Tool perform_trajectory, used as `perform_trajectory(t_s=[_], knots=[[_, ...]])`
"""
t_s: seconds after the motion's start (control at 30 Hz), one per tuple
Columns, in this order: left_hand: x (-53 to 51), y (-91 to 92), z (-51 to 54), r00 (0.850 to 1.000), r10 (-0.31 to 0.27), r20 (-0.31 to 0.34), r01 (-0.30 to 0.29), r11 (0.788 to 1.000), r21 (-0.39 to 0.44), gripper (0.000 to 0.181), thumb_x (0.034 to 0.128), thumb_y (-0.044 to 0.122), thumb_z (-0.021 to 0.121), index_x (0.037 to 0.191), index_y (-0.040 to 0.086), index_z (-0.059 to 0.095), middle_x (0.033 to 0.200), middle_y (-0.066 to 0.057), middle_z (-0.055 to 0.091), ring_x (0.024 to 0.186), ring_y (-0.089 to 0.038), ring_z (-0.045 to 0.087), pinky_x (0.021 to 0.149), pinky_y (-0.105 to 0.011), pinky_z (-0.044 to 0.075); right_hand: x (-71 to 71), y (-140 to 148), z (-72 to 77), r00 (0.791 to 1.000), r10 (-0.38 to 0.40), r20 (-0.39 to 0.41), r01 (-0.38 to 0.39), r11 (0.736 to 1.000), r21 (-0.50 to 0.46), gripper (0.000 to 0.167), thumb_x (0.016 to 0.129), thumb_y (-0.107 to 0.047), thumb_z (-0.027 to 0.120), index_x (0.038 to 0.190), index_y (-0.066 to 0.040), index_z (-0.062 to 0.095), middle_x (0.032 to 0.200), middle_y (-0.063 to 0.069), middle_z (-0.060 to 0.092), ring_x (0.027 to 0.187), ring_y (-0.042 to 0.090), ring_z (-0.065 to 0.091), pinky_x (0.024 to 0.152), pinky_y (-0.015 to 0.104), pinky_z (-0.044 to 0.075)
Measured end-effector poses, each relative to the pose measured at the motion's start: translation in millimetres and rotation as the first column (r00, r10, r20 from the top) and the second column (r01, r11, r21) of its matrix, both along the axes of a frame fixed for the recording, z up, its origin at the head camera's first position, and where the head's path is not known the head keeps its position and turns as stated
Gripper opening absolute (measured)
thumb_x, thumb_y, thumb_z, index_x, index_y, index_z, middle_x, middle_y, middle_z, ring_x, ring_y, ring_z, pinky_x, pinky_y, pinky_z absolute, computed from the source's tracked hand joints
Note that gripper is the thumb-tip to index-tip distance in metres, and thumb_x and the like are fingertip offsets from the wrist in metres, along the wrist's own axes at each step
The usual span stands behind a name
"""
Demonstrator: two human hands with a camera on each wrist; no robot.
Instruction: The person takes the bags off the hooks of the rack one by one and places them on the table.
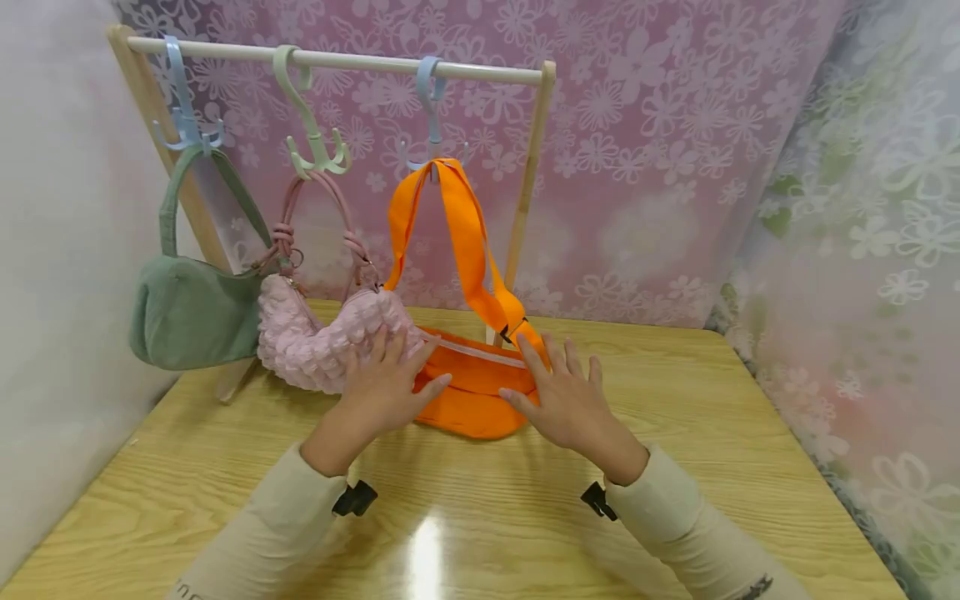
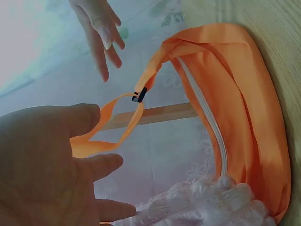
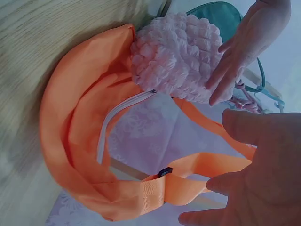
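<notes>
While the pink bag (image 1: 318, 354) hides one end of the orange bag (image 1: 476, 412), whose strap (image 1: 467, 237) loops over the rightmost blue hook (image 1: 432, 123), the left hand (image 1: 381, 387) and right hand (image 1: 567, 398) spread before them, fingers extended, gripping nothing (fingertip contact is hard to judge)

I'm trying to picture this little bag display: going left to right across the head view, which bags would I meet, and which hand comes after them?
Green bag → pink puffy bag → orange bag → the person's right hand.
</notes>
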State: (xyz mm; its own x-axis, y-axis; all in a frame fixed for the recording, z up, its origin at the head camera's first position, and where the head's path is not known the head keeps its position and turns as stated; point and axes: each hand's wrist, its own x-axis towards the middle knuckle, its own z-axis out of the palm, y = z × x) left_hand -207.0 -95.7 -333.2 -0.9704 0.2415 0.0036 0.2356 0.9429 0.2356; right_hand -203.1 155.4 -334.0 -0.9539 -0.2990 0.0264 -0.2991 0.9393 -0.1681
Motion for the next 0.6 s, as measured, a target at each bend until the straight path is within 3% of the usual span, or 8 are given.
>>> perform_trajectory(t_s=[0.23,0.43,0.6], knots=[[2.7,-4.7,11.2,0.998,-0.06,0.014,0.058,0.995,0.078,0.063,0.0988,0.06,0.037,0.155,0.035,0.022,0.16,-0.02,0.011,0.147,-0.041,-0.004,0.11,-0.069,-0.005,4.6,-7.7,9.7,0.998,0.041,-0.045,-0.042,0.999,-0.008,0.081,0.096,-0.062,0.043,0.158,-0.024,0.008,0.161,0.017,0.011,0.143,0.048,0.013,0.108,0.07,0.015],[3.1,-7.7,23.6,0.989,-0.147,-0.014,0.147,0.986,0.074,0.063,0.1003,0.057,0.036,0.156,0.031,0.021,0.159,-0.023,0.013,0.146,-0.044,0.001,0.113,-0.065,0.003,5.4,-17.4,18.8,0.992,0.094,-0.079,-0.097,0.995,-0.036,0.081,0.097,-0.06,0.044,0.158,-0.021,0.007,0.161,0.018,0.01,0.14,0.048,0.026,0.101,0.066,0.034],[3.3,-12.5,34.0,0.98,-0.196,0.019,0.193,0.975,0.114,0.065,0.1006,0.057,0.036,0.157,0.028,0.019,0.159,-0.022,0.011,0.146,-0.044,0.002,0.113,-0.065,0.004,5.5,-28.5,26.9,0.986,0.137,-0.094,-0.146,0.985,-0.097,0.083,0.097,-0.057,0.046,0.158,-0.017,0.006,0.16,0.019,0.013,0.141,0.044,0.027,0.102,0.062,0.037]])
